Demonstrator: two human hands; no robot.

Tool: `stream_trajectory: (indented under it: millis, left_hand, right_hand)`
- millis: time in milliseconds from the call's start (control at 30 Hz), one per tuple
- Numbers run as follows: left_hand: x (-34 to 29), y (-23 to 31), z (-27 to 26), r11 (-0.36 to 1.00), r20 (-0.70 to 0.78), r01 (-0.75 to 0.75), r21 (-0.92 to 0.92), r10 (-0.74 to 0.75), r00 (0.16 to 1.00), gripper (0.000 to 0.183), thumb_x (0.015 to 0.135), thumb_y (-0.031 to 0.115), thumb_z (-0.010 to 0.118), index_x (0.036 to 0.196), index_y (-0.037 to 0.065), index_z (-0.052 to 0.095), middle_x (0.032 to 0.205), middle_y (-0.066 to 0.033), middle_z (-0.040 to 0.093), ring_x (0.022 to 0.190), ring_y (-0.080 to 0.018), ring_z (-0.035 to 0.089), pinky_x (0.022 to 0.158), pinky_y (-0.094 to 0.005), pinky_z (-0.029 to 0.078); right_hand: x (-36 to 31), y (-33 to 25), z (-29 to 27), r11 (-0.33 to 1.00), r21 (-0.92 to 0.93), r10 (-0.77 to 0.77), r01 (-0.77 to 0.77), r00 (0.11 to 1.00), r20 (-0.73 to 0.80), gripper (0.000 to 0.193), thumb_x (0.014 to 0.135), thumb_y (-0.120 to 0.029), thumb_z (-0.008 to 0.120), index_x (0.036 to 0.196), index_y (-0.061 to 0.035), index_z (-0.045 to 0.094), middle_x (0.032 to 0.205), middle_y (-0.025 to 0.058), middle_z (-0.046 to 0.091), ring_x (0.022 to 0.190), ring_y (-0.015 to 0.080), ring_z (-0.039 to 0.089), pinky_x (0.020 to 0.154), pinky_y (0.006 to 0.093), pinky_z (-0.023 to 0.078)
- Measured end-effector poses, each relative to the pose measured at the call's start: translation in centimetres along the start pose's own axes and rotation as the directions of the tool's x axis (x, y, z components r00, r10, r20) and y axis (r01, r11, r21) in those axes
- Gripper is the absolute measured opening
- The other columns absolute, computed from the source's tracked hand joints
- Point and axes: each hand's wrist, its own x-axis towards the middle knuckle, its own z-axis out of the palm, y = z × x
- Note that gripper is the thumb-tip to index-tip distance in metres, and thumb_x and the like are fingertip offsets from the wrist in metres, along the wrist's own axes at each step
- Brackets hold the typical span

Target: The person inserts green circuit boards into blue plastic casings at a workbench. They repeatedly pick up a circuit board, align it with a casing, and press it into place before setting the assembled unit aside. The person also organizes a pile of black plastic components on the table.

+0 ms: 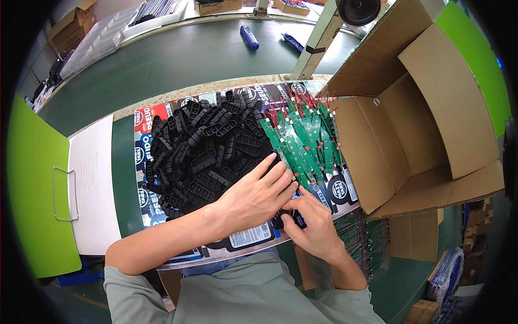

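A heap of black, elongated plastic parts [205,146] with rounded ends covers the middle of the printed board on the table. Right of it lies a pile of narrow green circuit boards [307,140] with red wires. My left hand [259,189] is bent over the heap's near right edge, index finger apart from the others. What it grips is hidden beneath it. Against its fingertips, my right hand [313,218] is closed, thumb and fingers pinching a small black plastic part [279,220], mostly covered by the hands.
An open cardboard box [377,146] leans at the right, beside the circuit boards. To the left stands a bright green panel [40,194] with a white board and a wire handle. Beyond a ledge, two blue tubes [249,38] lie on a dark green belt [178,54] near a metal post.
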Motion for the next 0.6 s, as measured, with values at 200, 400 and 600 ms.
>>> stream_trajectory:
  millis: [200,400,600]
  left_hand:
    - [0.69,0.27,0.11,0.999,0.057,0.03,-0.037,-0.028,0.998,0.042,0.084,0.023,0.067,0.119,-0.001,0.065,0.121,-0.0161,0.059,0.125,-0.0331,0.053,0.118,-0.0518,0.037]
    - [0.74,0.22,0.16,0.99,0.031,0.065,-0.126,-0.062,0.998,0.04,0.079,0.025,0.075,0.109,-0.001,0.065,0.121,-0.0174,0.059,0.125,-0.034,0.053,0.117,-0.052,0.037]
    - [0.63,0.16,-0.62,0.983,0.073,0.081,-0.163,-0.07,0.995,0.035,0.08,0.026,0.077,0.101,0.001,0.066,0.126,-0.0174,0.059,0.13,-0.0347,0.051,0.118,-0.0519,0.036]
  right_hand:
    - [-0.58,0.06,-0.33,1.0,-0.007,0.024,-0.024,1.0,0.001,0.018,0.082,-0.003,0.073,0.099,-0.001,0.066,0.085,0.0124,0.067,0.083,0.0344,0.068,0.106,0.0577,0.049]
    - [-0.84,0.09,-0.86,0.998,0.007,0.055,-0.055,0.998,-0.012,0.017,0.084,-0.004,0.073,0.098,-0.0004,0.066,0.086,0.0124,0.068,0.083,0.0338,0.068,0.106,0.0585,0.048]
    - [-0.86,0.01,-0.98,0.999,-0.015,0.047,-0.047,0.999,0.003,0.017,0.084,-0.004,0.073,0.099,-0.0006,0.066,0.088,0.012,0.069,0.086,0.0337,0.068,0.108,0.0595,0.047]
